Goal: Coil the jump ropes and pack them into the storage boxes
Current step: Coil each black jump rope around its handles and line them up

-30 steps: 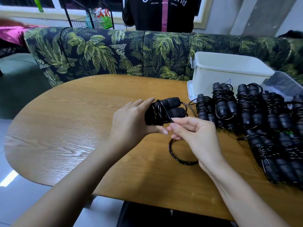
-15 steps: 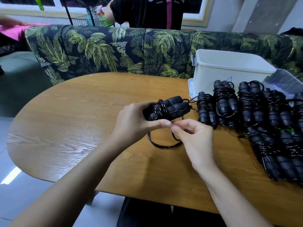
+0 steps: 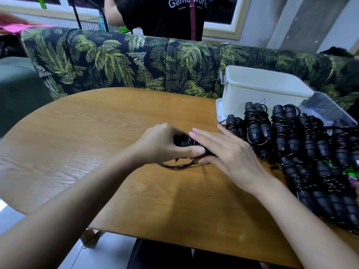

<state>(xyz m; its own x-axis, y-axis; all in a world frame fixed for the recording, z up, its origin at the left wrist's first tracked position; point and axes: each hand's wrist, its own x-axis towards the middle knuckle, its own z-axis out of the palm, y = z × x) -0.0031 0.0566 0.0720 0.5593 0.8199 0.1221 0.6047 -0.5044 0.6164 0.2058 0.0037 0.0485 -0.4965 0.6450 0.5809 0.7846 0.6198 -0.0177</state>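
- My left hand curls round the jump rope just above the desk.
- My right hand lies flat over it, fingers straight, hiding most of it.
- Only a blurred cord loop shows beneath.
- The coiled ropes run off the right edge, beside the white storage box.
- A black shirt behind the sofa reads "Game Worl", cut off.

Right hand isn't pinching the rope end anymore, it's now lying across the jump rope with fingers straight, hiding most of it. Left hand is holding the bundle lower, near the table. The loose loop is looking smaller and flatter, and the person in the black shirt is shifting left
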